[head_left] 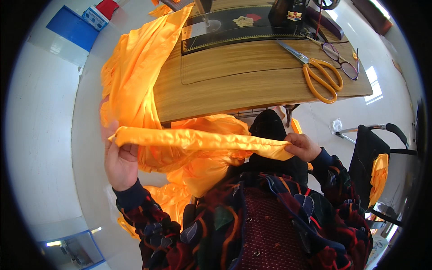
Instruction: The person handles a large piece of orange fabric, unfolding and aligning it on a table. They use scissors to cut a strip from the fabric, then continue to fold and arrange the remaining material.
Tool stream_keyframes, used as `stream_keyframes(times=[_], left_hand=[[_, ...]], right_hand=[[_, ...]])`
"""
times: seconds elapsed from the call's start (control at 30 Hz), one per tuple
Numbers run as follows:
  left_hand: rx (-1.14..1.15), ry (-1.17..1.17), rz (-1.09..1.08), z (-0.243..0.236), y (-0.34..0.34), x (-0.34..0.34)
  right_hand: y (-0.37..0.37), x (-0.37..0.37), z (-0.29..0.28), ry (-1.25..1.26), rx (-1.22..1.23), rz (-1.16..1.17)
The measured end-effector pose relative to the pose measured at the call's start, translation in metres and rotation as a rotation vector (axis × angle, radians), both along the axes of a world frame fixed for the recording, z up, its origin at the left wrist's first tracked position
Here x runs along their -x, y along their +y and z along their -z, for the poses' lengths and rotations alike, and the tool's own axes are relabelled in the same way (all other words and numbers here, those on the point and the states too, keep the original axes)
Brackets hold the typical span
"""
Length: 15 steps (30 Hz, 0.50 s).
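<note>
Between my two hands a narrow folded strip of shiny orange fabric (pixel 198 140) is held stretched out over my lap. My left hand (pixel 120 162) pinches its left end, and my right hand (pixel 306 147) grips its right end. More of the orange fabric (pixel 132 67) drapes over the left end of the wooden sewing table and bunches across my lap below the strip, hanging down toward the floor.
The sewing table (pixel 225 76) carries a sewing machine (pixel 288 11), orange-handled scissors (pixel 324 76), glasses (pixel 347 68) and small cloth scraps (pixel 243 20). A black chair (pixel 364 148) with orange cloth on it stands at the right. A blue board (pixel 69 27) is at the upper left.
</note>
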<state>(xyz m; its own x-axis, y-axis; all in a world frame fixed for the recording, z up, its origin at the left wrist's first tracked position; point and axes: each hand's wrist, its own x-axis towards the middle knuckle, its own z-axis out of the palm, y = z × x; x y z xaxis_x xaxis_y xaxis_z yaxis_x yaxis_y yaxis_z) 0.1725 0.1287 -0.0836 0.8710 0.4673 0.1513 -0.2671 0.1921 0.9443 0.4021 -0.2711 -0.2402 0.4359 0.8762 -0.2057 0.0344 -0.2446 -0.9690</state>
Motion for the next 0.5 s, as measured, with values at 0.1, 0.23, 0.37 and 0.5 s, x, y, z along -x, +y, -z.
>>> stream_keyframes(times=[0.1, 0.23, 0.37, 0.5], left_hand=[[-0.002, 0.073, -0.088, 0.01, 0.001, 0.007], [-0.298, 0.184, -0.215, 0.013, 0.004, 0.013], [-0.534, 0.199, -0.394, 0.01, 0.013, 0.013], [-0.698, 0.117, -0.523, 0.009, 0.014, 0.013]], right_hand=[[-0.002, -0.002, 0.002, 0.183, 0.002, -0.005], [-0.001, -0.004, 0.005, 0.156, 0.021, -0.005], [-0.001, -0.007, 0.007, 0.129, 0.041, -0.025], [-0.003, -0.008, 0.009, 0.128, 0.008, -0.028]])
